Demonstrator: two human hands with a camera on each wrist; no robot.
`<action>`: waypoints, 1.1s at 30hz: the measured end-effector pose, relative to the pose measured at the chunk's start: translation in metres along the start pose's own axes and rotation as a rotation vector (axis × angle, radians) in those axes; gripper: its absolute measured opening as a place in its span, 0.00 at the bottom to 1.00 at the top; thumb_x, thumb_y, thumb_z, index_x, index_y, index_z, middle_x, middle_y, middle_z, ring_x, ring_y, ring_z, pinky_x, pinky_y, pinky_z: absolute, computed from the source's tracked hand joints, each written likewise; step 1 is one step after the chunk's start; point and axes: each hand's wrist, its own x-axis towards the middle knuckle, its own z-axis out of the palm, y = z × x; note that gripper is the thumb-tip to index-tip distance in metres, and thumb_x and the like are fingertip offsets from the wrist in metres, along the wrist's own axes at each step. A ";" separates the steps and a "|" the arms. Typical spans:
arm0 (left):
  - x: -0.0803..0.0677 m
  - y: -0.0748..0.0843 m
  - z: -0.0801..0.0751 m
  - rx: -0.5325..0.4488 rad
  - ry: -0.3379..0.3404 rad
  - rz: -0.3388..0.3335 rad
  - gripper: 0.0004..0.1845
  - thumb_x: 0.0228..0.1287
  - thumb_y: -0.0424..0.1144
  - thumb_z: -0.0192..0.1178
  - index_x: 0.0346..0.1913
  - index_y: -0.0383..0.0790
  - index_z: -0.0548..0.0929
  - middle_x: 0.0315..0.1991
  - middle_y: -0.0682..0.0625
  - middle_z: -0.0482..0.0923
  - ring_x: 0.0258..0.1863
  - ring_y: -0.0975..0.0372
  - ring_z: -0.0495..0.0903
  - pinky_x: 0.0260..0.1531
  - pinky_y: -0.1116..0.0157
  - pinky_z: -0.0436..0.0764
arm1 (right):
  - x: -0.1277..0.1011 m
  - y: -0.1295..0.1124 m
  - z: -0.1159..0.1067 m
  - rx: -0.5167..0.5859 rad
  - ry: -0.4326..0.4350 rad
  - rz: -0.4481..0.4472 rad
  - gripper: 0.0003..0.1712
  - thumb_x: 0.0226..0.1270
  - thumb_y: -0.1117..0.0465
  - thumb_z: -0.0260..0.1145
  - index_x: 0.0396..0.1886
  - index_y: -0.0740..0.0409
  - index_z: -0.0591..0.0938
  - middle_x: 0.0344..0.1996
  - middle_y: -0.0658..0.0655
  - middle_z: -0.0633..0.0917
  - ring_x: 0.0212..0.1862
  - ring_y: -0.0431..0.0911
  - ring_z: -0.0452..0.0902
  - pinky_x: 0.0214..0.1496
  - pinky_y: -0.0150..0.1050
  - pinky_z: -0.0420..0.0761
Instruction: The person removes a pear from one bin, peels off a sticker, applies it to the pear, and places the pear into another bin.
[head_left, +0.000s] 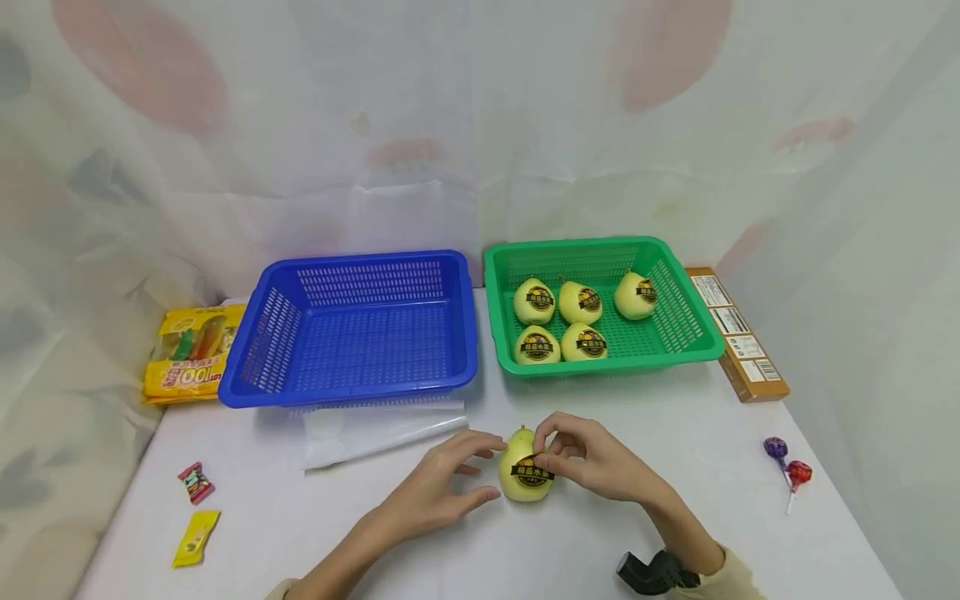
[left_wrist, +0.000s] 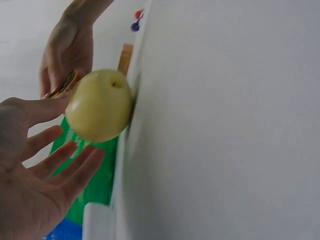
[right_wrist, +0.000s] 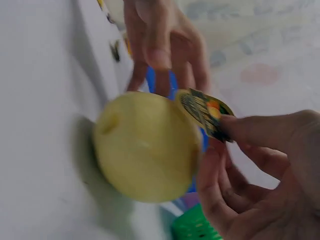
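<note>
A pale yellow-green pear stands on the white table between the two hands. On its front is a round black-and-gold sticker, one part against the skin and its edge standing away from the pear. My right hand pinches that edge between thumb and forefinger. Spread around the pear's left side is my left hand, its fingers extended and its thumb at the fruit near the sticker. Below the pear in the left wrist view, the other left fingers are apart from it.
Behind the hands stand a blue basket and a green basket with several stickered pears. Clear plastic bags lie before the blue one. Candies and a yellow packet are left; lollipops and a brown box right.
</note>
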 end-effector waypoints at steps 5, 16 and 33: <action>0.011 -0.002 0.010 -0.031 0.004 -0.008 0.33 0.65 0.32 0.77 0.72 0.41 0.79 0.74 0.43 0.76 0.70 0.48 0.82 0.58 0.61 0.93 | 0.001 0.007 0.011 0.021 0.052 -0.001 0.05 0.79 0.63 0.70 0.49 0.57 0.85 0.43 0.60 0.89 0.41 0.40 0.86 0.45 0.34 0.92; 0.019 -0.009 0.016 -0.058 0.030 -0.011 0.28 0.65 0.32 0.77 0.68 0.40 0.83 0.68 0.43 0.81 0.64 0.48 0.86 0.54 0.67 0.93 | 0.002 0.006 0.018 -0.200 0.165 -0.101 0.08 0.73 0.63 0.75 0.47 0.52 0.86 0.40 0.49 0.91 0.38 0.34 0.84 0.40 0.32 0.91; 0.020 -0.006 0.021 -0.071 0.047 -0.046 0.26 0.65 0.32 0.77 0.66 0.40 0.84 0.66 0.44 0.83 0.61 0.48 0.88 0.51 0.70 0.93 | 0.008 0.021 0.030 -0.178 0.240 -0.080 0.39 0.60 0.56 0.87 0.67 0.57 0.76 0.47 0.52 0.81 0.45 0.39 0.75 0.34 0.28 0.81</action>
